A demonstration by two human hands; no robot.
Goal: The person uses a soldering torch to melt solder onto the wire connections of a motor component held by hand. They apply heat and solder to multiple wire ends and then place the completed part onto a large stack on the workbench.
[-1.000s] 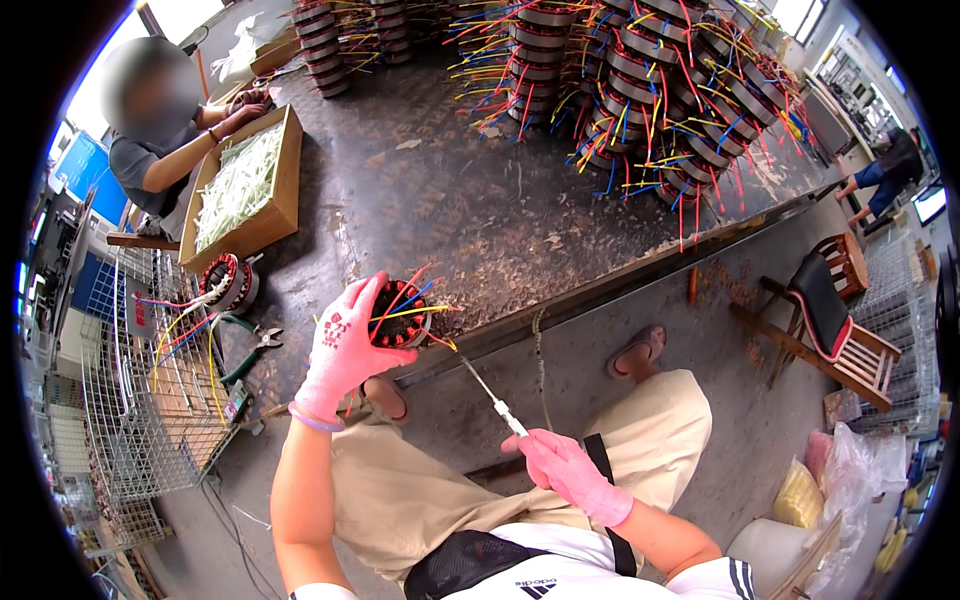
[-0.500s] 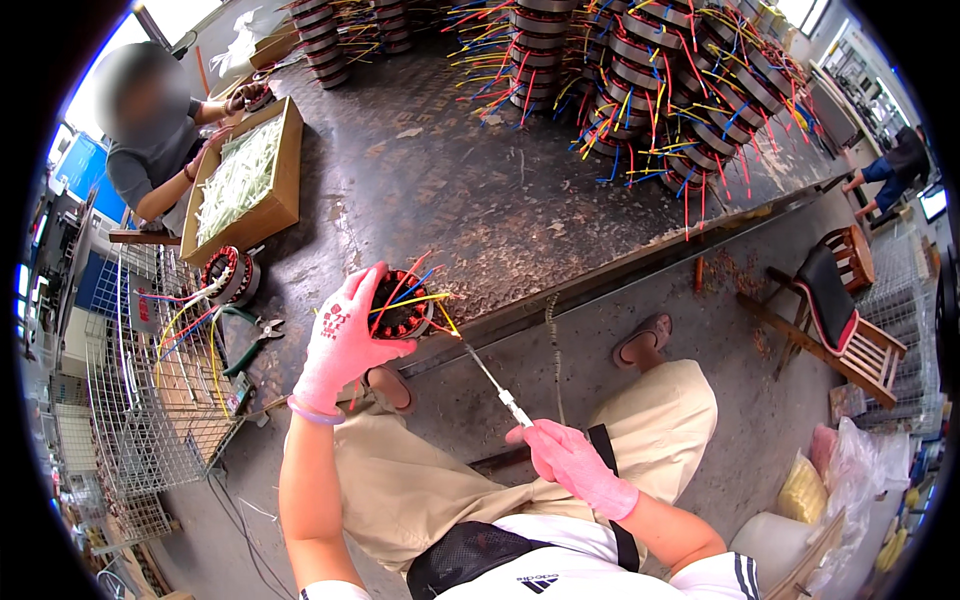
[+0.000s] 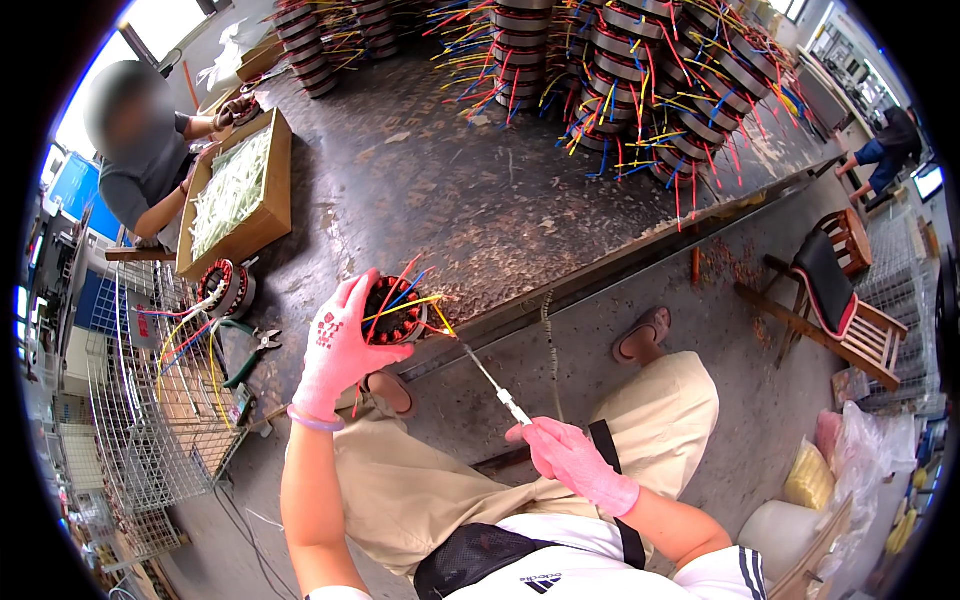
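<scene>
My left hand [image 3: 338,348], in a pink glove, grips a motor stator [image 3: 404,325] at the table's front edge, thumb on the near side, fingers on the far side. Red, blue and yellow wires [image 3: 418,300] stick out of its dark, red-rimmed ring. My right hand [image 3: 578,462], also gloved in pink, is closed on a slim tool [image 3: 490,380] that looks like a soldering iron, with a metal shaft and a white collar. Its tip meets or nearly meets a yellow wire's end beside the stator, where an orange spot shows. The tool's handle is mostly hidden by my fingers.
Left of my hand lie another stator [image 3: 228,290] and green-handled pliers [image 3: 250,360]. A carton [image 3: 240,240] of pale sleeves stands by a co-worker [image 3: 145,180]. Stacks of wired stators [image 3: 640,75] fill the table's far side. A wooden chair [image 3: 835,290] stands right.
The view has shifted slightly. My left hand keeps its hold on the stator, and the right keeps the tool at the wire's end, where the orange spot now looks brighter.
</scene>
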